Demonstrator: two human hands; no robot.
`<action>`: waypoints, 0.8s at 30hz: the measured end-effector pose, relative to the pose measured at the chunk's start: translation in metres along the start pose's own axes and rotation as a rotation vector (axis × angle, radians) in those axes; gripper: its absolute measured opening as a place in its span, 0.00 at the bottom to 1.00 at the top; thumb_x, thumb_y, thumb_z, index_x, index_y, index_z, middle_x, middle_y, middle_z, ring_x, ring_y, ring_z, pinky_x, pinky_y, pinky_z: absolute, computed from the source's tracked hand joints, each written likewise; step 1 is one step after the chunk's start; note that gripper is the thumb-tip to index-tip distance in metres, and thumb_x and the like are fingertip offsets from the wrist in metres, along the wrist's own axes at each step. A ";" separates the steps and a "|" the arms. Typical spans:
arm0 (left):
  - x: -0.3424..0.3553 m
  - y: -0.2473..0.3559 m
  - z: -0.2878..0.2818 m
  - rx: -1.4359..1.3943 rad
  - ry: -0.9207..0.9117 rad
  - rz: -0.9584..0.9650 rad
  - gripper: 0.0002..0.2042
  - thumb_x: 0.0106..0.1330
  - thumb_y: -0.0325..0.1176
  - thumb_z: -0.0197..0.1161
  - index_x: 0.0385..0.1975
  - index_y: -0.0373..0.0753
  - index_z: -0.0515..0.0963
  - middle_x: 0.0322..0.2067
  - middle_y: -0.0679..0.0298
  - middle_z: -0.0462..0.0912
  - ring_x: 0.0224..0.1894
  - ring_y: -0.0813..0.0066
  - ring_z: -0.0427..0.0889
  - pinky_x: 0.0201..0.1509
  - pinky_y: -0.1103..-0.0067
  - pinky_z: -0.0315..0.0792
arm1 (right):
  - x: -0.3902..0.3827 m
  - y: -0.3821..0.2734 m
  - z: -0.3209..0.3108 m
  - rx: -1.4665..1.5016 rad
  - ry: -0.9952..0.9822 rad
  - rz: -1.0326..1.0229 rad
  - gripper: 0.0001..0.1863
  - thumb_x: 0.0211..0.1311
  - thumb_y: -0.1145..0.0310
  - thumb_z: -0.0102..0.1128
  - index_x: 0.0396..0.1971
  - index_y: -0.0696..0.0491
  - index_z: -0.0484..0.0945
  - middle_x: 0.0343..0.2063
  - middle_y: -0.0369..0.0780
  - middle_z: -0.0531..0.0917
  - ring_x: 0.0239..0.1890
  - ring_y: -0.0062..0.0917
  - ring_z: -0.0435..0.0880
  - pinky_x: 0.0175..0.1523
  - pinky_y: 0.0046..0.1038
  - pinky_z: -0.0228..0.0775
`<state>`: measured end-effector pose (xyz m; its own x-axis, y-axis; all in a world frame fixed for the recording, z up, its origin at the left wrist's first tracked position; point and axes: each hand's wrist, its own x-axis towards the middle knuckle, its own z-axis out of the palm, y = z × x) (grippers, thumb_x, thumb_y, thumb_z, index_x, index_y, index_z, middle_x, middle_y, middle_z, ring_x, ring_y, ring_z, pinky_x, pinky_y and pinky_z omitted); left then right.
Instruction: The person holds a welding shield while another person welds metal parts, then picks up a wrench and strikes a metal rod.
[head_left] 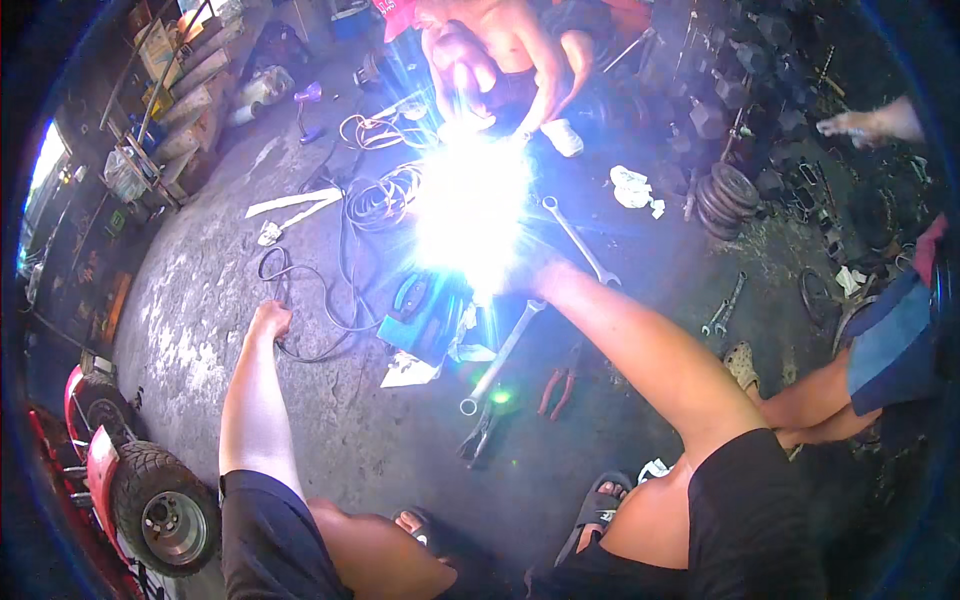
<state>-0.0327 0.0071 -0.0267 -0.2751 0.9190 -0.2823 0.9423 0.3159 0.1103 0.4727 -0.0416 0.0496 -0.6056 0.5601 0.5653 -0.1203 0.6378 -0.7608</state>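
Scuffed grey workshop floor (190,310), fierce white glare (475,205); left hand (270,319) at cable (325,299).

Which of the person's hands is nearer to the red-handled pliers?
Right. The right hand is beyond the pliers, partly lost in glare; the left hand is farther away, off to their left.

The left hand (270,320) holds a dark cable (346,328); the right hand (532,268) (half lost in glare) sits beside a blinding flash (475,212).

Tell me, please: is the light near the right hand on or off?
On: the light glares blue-white and washes out most of the right hand.
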 end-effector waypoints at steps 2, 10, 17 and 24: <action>0.011 -0.009 0.007 -0.054 0.015 -0.040 0.13 0.53 0.29 0.54 0.37 0.39 0.82 0.38 0.49 0.84 0.43 0.53 0.84 0.49 0.66 0.78 | 0.002 0.000 -0.001 0.016 -0.006 0.099 0.31 0.68 0.49 0.44 0.63 0.54 0.65 0.62 0.40 0.70 0.63 0.33 0.68 0.68 0.43 0.58; 0.057 -0.048 0.028 0.235 -0.099 0.277 0.11 0.62 0.29 0.50 0.37 0.38 0.80 0.26 0.57 0.85 0.19 0.66 0.84 0.17 0.70 0.76 | 0.009 -0.028 -0.002 -1.171 -0.141 -0.271 0.22 0.54 0.67 0.58 0.50 0.59 0.76 0.54 0.45 0.77 0.58 0.34 0.75 0.64 0.35 0.64; 0.047 -0.039 0.024 0.255 -0.046 0.246 0.11 0.56 0.28 0.57 0.38 0.40 0.82 0.38 0.55 0.84 0.36 0.60 0.84 0.36 0.69 0.79 | 0.009 -0.027 -0.001 -1.173 -0.161 -0.177 0.25 0.57 0.64 0.56 0.54 0.59 0.73 0.59 0.44 0.73 0.63 0.32 0.69 0.67 0.35 0.60; 0.005 0.000 -0.003 0.028 -0.160 -0.061 0.11 0.54 0.31 0.56 0.36 0.41 0.83 0.39 0.52 0.84 0.42 0.59 0.85 0.44 0.67 0.79 | 0.010 -0.031 -0.001 -1.178 -0.157 -0.178 0.24 0.57 0.65 0.57 0.54 0.59 0.74 0.58 0.44 0.75 0.62 0.32 0.71 0.67 0.34 0.60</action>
<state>-0.0350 0.0127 -0.0249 -0.3000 0.8487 -0.4357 0.9305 0.3609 0.0623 0.4712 -0.0555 0.0796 -0.7525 0.3970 0.5255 0.5317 0.8370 0.1292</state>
